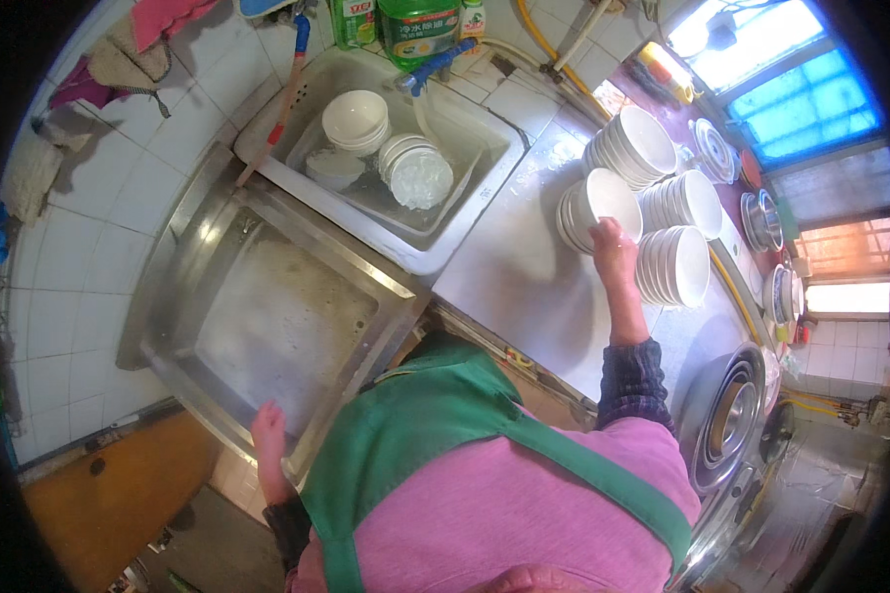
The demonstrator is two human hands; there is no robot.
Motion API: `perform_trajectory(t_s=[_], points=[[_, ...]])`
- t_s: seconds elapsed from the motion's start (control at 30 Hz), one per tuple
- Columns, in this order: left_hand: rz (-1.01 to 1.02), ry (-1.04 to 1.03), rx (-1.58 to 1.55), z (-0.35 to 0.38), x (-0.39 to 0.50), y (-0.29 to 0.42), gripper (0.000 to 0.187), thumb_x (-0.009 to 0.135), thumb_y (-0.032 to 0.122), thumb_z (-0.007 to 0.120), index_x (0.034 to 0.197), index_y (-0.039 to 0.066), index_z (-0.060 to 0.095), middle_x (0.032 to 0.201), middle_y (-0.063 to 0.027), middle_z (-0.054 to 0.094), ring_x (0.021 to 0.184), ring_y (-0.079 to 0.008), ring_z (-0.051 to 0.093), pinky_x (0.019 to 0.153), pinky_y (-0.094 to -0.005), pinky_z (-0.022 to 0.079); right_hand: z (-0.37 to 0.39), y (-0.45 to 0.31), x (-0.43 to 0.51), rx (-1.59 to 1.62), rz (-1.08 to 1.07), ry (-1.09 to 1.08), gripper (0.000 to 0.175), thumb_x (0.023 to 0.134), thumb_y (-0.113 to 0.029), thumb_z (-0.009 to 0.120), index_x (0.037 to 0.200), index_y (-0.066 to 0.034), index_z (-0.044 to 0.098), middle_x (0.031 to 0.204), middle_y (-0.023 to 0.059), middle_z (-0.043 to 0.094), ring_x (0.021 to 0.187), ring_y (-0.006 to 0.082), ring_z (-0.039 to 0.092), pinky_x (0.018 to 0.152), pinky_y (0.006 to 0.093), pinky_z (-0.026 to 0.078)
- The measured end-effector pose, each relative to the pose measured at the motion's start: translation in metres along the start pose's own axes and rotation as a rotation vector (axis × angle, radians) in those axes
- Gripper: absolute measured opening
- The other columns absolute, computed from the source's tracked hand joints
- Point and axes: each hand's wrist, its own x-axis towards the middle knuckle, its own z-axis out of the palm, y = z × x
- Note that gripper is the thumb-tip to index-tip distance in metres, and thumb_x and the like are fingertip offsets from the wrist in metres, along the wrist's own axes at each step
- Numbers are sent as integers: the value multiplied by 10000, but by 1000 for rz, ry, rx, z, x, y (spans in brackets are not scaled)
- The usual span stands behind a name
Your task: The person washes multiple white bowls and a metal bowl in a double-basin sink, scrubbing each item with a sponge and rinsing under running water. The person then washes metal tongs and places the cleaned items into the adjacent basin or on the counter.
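White bowls stand in several stacks on the tiled counter. My right hand point(614, 244) has its fingers on the near rim of the top bowl point(614, 201) of the front left stack; that bowl is tilted. Beside it are the back stack point(641, 144), the middle stack point(690, 204) and the front stack point(678, 267). My left hand point(268, 424), loosely curled with no object visible in it, is over the near edge of the steel sink point(285, 330). In the white ceramic sink point(445, 256), more bowls point(356, 118) and a wet bowl stack point(420, 176) sit in a basin of water.
A blue-handled tap point(437, 65) reaches over the ceramic sink, with green detergent bottles point(420, 30) behind. A red and blue hose point(276, 133) hangs at the sinks' left. Nested steel basins point(727, 422) stand at right. Cloths point(126, 59) hang on the wall.
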Motion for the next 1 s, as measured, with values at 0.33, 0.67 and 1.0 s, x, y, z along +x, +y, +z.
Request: perform_trajectory(t_s=[0.33, 0.67, 1.0], points=[[-183, -6, -64, -4, -25, 24, 414, 808, 152, 600, 1201, 32, 546, 874, -95, 654, 772, -183, 606, 698, -314, 480, 14, -17, 4, -100, 106, -309, 239, 801, -152, 557, 998, -20, 587, 1135, 161, 556, 980, 349, 555, 846, 462, 422], [73, 136, 118, 18, -72, 47, 155, 803, 185, 557, 846, 37, 562, 660, -123, 531, 590, -200, 503, 561, -350, 418, 190, -170, 127, 769, 61, -537, 272, 813, -262, 616, 951, -30, 653, 981, 182, 635, 920, 306, 613, 800, 369, 476], [-56, -61, 218, 46, -112, -22, 400, 801, 203, 578, 1133, -18, 556, 842, -130, 663, 745, -235, 631, 696, -327, 497, 340, -211, 77, 474, -374, -562, 287, 827, -184, 465, 1023, -7, 576, 1019, 160, 585, 963, 286, 554, 819, 392, 434]])
